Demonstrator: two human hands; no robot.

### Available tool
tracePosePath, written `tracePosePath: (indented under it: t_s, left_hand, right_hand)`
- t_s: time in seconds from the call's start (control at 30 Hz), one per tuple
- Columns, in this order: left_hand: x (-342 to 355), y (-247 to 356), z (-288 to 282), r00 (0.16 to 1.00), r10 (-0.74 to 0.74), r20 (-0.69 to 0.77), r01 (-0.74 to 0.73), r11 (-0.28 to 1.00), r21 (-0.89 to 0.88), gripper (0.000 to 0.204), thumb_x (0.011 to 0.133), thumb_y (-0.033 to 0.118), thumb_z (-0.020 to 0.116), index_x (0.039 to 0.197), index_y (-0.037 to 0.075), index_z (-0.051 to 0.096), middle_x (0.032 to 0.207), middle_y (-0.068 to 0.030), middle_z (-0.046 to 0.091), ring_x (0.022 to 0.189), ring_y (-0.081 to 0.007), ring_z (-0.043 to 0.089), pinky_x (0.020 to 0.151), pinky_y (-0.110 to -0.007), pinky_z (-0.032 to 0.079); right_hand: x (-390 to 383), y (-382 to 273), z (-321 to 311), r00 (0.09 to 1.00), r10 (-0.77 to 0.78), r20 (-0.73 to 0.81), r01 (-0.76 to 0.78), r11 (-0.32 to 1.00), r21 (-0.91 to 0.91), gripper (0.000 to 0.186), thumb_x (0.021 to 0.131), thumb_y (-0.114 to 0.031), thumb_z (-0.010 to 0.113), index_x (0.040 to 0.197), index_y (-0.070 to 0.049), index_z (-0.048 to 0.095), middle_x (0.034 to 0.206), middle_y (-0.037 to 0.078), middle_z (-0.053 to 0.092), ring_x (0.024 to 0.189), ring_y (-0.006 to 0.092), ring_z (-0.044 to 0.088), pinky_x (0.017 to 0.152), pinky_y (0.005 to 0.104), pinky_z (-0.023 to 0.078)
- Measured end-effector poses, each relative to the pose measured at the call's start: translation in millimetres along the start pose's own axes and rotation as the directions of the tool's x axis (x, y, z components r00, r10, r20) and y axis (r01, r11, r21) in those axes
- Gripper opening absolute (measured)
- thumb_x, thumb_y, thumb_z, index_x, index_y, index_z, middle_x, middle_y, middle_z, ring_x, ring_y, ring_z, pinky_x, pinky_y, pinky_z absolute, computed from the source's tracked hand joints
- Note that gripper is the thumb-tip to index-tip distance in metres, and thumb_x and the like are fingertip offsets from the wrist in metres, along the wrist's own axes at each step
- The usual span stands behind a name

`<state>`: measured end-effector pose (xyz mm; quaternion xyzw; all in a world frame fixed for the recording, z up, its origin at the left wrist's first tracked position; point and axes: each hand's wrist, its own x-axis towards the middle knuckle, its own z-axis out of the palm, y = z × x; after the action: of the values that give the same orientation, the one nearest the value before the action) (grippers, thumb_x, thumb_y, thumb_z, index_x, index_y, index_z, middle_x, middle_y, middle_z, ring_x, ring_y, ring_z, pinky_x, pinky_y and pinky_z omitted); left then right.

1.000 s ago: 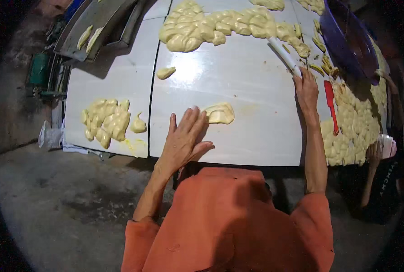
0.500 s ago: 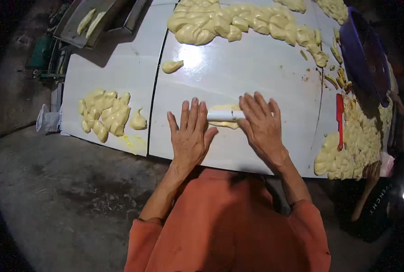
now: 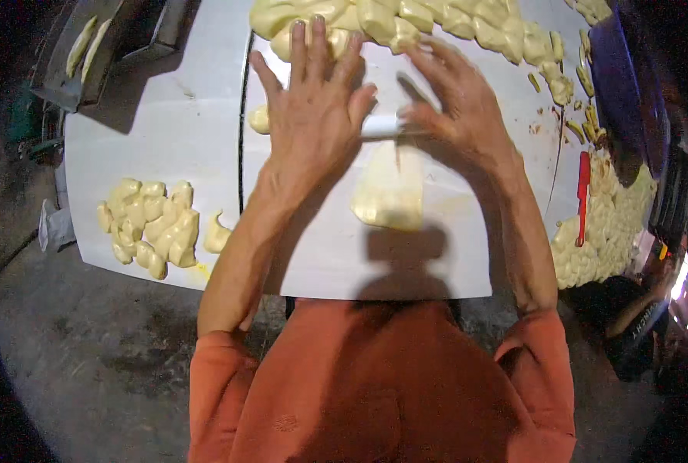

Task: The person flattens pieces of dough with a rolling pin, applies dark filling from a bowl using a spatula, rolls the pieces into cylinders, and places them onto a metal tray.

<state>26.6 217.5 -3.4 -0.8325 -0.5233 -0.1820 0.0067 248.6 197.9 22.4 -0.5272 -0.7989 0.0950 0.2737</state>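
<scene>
A white rolling pin (image 3: 382,126) lies crosswise on the white table, its visible middle between my two hands. My left hand (image 3: 313,112) is flat and open over the pin's left end, fingers spread toward the pale dough pieces at the far side. Over the right end is my right hand (image 3: 464,112), open and slightly curved, its thumb near the pin. On the near side of the pin lies a thin, flattened sheet of dough (image 3: 390,189), partly under a shadow. A small dough lump (image 3: 259,119) shows beside my left hand, partly hidden by it.
Dough pieces (image 3: 147,224) cluster at the left, and a long heap (image 3: 475,27) lines the far side. Metal trays (image 3: 70,73) stand far left. A red-handled tool (image 3: 583,197) rests by filling scraps and dough at the right, near a purple basin (image 3: 630,92).
Both hands and the rolling pin have moved away from me, toward the far dough heap. The dough under the pin is now a longer, flatter sheet. The whole view has shifted slightly.
</scene>
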Motion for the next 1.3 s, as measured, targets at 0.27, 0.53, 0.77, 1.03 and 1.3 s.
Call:
tracePosePath:
  t_s: [0.27, 0.53, 0.77, 1.03, 1.3]
  left_hand:
    - [-48.0, 12.8, -45.7, 0.947, 0.216, 0.238, -0.165, 0.962, -0.217, 0.062, 0.104, 0.042, 0.052, 0.16, 0.02, 0.036, 0.166, -0.0189, 0.028, 0.154, -0.0397, 0.024, 0.119, -0.072, 0.016]
    - [-129.0, 49.4, -57.6, 0.938, 0.104, 0.33, -0.038, 0.979, -0.201, 0.067, 0.101, 0.045, 0.054, 0.153, 0.004, 0.043, 0.159, -0.0201, 0.042, 0.15, -0.0407, 0.034, 0.118, -0.065, 0.026]
    - [-184.5, 75.8, -70.8, 0.956, 0.022, 0.294, 0.061, 0.96, -0.272, 0.071, 0.096, 0.043, 0.064, 0.154, 0.007, 0.043, 0.16, -0.02, 0.041, 0.15, -0.0423, 0.033, 0.116, -0.069, 0.026]
    - [-149.7, 67.5, -51.7, 0.973, -0.086, 0.212, 0.09, 0.996, -0.006, 0.068, 0.101, 0.048, 0.056, 0.155, 0.009, 0.044, 0.162, -0.0197, 0.037, 0.154, -0.0377, 0.027, 0.116, -0.076, 0.007]
    - [-36.3, 29.1, -10.8, 0.987, -0.154, 0.045, 0.154, 0.988, 0.001, 0.058, 0.104, 0.038, 0.048, 0.154, 0.009, 0.045, 0.161, -0.0256, 0.036, 0.153, -0.0438, 0.025, 0.113, -0.08, 0.003]
  right_hand:
    - [-74.1, -46.0, -34.0, 0.941, -0.009, 0.339, 0.003, 1.0, 0.019, 0.047, 0.088, -0.043, 0.072, 0.122, -0.01, 0.068, 0.106, 0.014, 0.065, 0.093, 0.0344, 0.063, 0.079, 0.047, 0.05]
    - [-142.9, -86.5, -15.7, 0.937, 0.142, 0.319, -0.076, 0.974, -0.212, 0.062, 0.095, -0.043, 0.064, 0.15, -0.019, 0.051, 0.16, 0.013, 0.043, 0.148, 0.0326, 0.039, 0.116, 0.0557, 0.034]
    - [-197.1, -97.2, -14.4, 0.979, 0.06, 0.195, -0.022, 0.981, -0.193, 0.053, 0.092, -0.033, 0.071, 0.143, -0.025, 0.058, 0.132, 0.004, 0.058, 0.121, 0.0238, 0.054, 0.108, 0.0496, 0.035]
    - [-140.1, -74.2, -20.6, 0.971, 0.094, 0.22, -0.069, 0.99, -0.12, 0.05, 0.096, -0.036, 0.065, 0.142, -0.016, 0.06, 0.13, 0.012, 0.058, 0.122, 0.0285, 0.053, 0.106, 0.0521, 0.036]
    - [-46.6, -25.1, 18.1, 0.965, 0.261, 0.004, -0.234, 0.871, -0.431, 0.052, 0.104, -0.041, 0.053, 0.15, -0.017, 0.052, 0.159, 0.019, 0.04, 0.151, 0.0374, 0.03, 0.118, 0.0668, 0.022]
